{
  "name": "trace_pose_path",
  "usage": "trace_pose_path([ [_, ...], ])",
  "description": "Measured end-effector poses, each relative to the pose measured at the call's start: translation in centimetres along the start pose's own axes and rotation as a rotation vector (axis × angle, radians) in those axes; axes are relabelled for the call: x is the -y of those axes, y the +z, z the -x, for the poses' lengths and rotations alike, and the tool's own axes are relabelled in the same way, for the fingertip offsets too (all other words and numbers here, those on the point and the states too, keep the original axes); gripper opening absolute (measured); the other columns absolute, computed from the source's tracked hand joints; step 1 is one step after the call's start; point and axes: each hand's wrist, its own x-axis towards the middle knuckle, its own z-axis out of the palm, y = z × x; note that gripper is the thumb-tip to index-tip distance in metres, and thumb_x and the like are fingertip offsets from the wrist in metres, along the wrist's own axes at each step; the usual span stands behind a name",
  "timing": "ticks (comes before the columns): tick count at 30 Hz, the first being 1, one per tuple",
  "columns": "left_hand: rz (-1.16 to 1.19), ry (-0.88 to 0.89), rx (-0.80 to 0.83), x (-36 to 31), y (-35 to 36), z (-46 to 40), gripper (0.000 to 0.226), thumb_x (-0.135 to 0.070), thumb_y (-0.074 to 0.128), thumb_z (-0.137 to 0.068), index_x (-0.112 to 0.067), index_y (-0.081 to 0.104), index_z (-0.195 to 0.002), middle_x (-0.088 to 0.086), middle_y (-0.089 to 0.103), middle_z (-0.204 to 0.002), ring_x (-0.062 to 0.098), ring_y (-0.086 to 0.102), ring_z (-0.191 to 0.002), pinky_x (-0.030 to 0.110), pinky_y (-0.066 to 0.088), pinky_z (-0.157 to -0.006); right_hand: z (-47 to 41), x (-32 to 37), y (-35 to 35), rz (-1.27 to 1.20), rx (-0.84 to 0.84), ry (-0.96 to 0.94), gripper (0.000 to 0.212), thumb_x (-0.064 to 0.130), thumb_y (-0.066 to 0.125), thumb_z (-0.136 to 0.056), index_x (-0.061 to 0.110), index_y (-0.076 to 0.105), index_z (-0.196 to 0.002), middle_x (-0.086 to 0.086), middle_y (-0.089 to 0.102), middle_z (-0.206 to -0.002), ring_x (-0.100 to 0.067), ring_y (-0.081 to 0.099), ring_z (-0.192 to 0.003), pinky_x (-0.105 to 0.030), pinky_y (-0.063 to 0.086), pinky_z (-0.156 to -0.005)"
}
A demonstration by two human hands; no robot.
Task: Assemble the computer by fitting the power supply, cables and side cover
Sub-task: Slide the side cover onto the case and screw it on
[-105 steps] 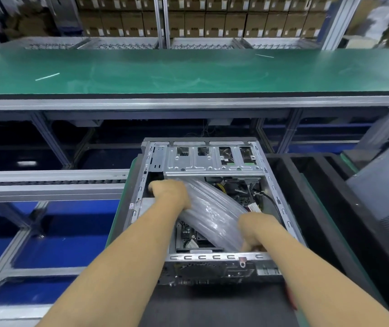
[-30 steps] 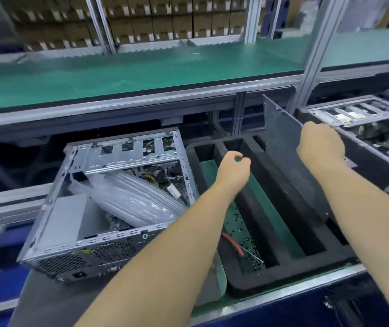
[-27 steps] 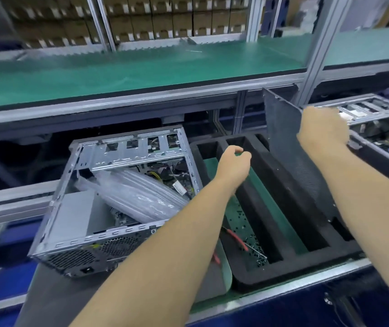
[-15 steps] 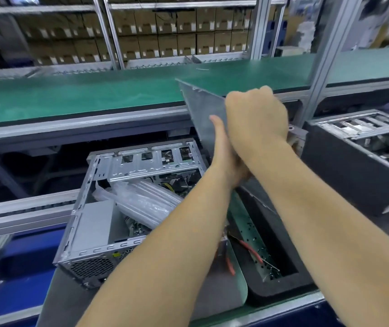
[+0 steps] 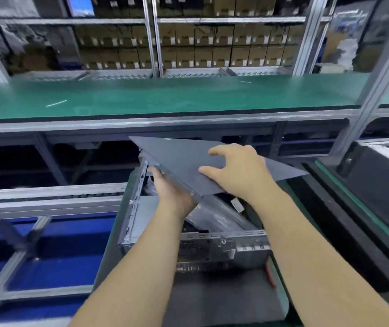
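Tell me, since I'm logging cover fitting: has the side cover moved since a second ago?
Yes. The side cover was standing in the black foam tray to the right; both hands now hold it tilted above the open computer case.

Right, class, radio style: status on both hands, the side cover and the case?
Both hands gripping side cover: left hand under its near edge, right hand on top. Cover tilted over open case, not seated. Plastic bag inside case beneath it.

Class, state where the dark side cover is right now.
In the head view, the side cover is mid-frame, tilted above the open computer case, held between the left hand and right hand.
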Motion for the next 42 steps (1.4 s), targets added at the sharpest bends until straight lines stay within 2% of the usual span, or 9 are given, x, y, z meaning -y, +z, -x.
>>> trace_pose_path([
  [4, -0.08, 0.015, 0.035, -3.0, -2.4, 1.1, 0.091, -0.086, 0.022, -0.085, -0.018, 0.083, -0.088, 0.015, 0.076, -0.099, 0.035, 0.075, -0.081, 0.041, 0.061, -0.068, -0.2, -0.6, 3.5, -0.113, 0.273, 0.037, 0.074, 0.072, 0.055, -0.089, 0.037, 0.042, -0.152, 0.009, 0.041, -0.158, -0.021, 0.036, -0.147, -0.046, 0.034, -0.118],
  [13, -0.227, 0.051, -0.219, -5.8, -6.0, 2.0, 0.085, -0.093, 0.046, -0.07, -0.029, 0.072, -0.119, 0.007, 0.071, -0.122, 0.032, 0.068, -0.11, 0.046, 0.056, -0.087, 2.3, -2.2, 9.0, -0.19, 0.128, 0.046, 0.081, 0.092, 0.051, -0.06, 0.044, 0.065, -0.124, 0.023, 0.05, -0.128, -0.01, 0.044, -0.127, -0.049, 0.036, -0.11],
  [18, -0.204, 0.002, -0.159, -5.6, -6.4, 2.5, 0.038, -0.043, 0.066, -0.085, -0.017, 0.076, -0.111, 0.011, 0.074, -0.113, 0.033, 0.074, -0.092, 0.05, 0.06, -0.076, 0.9, -4.8, 8.5, -0.063, 0.166, 0.225, 0.074, 0.089, 0.054, -0.069, 0.048, 0.059, -0.129, 0.012, 0.05, -0.134, -0.02, 0.041, -0.132, -0.05, 0.033, -0.106],
  [23, -0.246, 0.055, -0.248, -5.0, -5.9, 2.5, 0.027, -0.019, 0.06, -0.084, -0.014, 0.067, -0.11, 0.009, 0.074, -0.105, 0.03, 0.072, -0.089, 0.046, 0.058, -0.084, 0.0, -8.7, 8.6, -0.071, 0.016, 0.713, 0.097, 0.073, 0.058, -0.087, 0.028, 0.013, -0.16, -0.024, 0.011, -0.164, -0.046, 0.019, -0.147, -0.059, 0.025, -0.116],
  [28, -0.15, 0.148, -0.257, -2.9, -5.5, 2.5, 0.026, -0.008, 0.056, -0.085, -0.008, 0.063, -0.11, 0.01, 0.073, -0.097, 0.028, 0.07, -0.086, 0.043, 0.06, -0.077, 0.0, -10.5, 8.3, -0.713, -0.544, 0.689, 0.102, 0.016, 0.074, -0.089, 0.021, 0.003, -0.163, -0.013, 0.023, -0.165, -0.034, 0.039, -0.143, -0.044, 0.042, -0.109],
  [30, -0.045, 0.15, -0.236, -2.3, -5.1, 2.6, 0.022, -0.002, 0.054, -0.083, -0.005, 0.066, -0.101, 0.012, 0.073, -0.09, 0.029, 0.073, -0.078, 0.044, 0.062, -0.074, -0.4, -10.2, 8.1, -0.846, -0.623, 0.696, 0.1, 0.015, 0.074, -0.09, 0.02, 0.006, -0.163, -0.008, 0.036, -0.16, -0.027, 0.043, -0.142, -0.044, 0.043, -0.111],
  [34, -0.164, 0.107, -0.111, -1.9, -4.3, 3.9, 0.018, 0.004, 0.063, -0.072, 0.0, 0.064, -0.09, 0.017, 0.073, -0.089, 0.031, 0.073, -0.081, 0.048, 0.061, -0.078, -2.1, -10.0, 6.1, -1.234, -0.271, 0.786, 0.027, 0.019, 0.074, -0.092, 0.007, 0.067, -0.115, -0.006, 0.076, -0.101, -0.026, 0.074, -0.087, -0.035, 0.058, -0.065],
  [38, -0.009, 0.13, 0.096, -5.9, -5.0, 4.7, 0.063, -0.066, 0.065, -0.081, -0.009, 0.063, -0.107, 0.013, 0.065, -0.118, 0.033, 0.06, -0.117, 0.051, 0.041, -0.107, -1.7, -12.2, 5.3, -1.132, 0.029, 0.782, 0.021, 0.027, 0.074, -0.091, 0.01, 0.073, -0.103, -0.008, 0.079, -0.084, -0.029, 0.075, -0.066, -0.034, 0.057, -0.052],
  [42, -0.285, 0.109, -0.281, -11.3, -6.7, 4.5, 0.058, -0.052, 0.057, -0.095, -0.004, 0.059, -0.128, 0.012, 0.073, -0.108, 0.027, 0.073, -0.089, 0.038, 0.06, -0.07, -1.3, -14.4, 6.0, -1.145, 0.027, 0.635, 0.013, 0.016, 0.068, -0.094, 0.012, 0.072, -0.106, -0.009, 0.079, -0.091, -0.025, 0.076, -0.067, -0.033, 0.058, -0.049],
])
